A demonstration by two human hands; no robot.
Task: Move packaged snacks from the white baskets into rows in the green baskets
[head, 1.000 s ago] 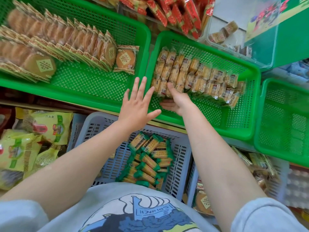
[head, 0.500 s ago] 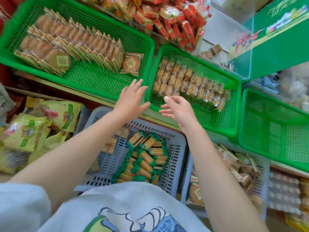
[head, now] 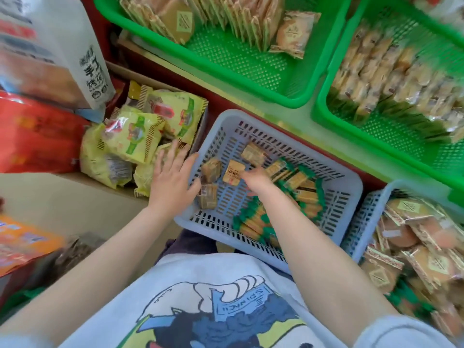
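My left hand [head: 173, 182] lies flat with fingers spread at the left rim of the white basket [head: 291, 138], thumb over the rim. My right hand [head: 256, 178] reaches inside this basket, its fingertips at a small tan packet [head: 232, 172]; whether they grip it is hidden. Two more tan packets [head: 211, 169] lie beside it, and several green-ended packets [head: 301, 182] are heaped to the right. The right green basket [head: 324, 116] holds rows of small snacks [head: 376, 71]. The left green basket [head: 226, 56] holds rows of round cakes [head: 238, 18].
A second white basket [head: 364, 222] at the right is full of round cake packets [head: 414, 247]. Yellow-green snack bags [head: 135, 136] fill a box left of my left hand. A red box [head: 37, 136] and a white bag [head: 50, 46] stand at the far left.
Both hands have drawn back from the green baskets down to the white basket. The view has swung down and left, and the right hand now reaches among the packets.
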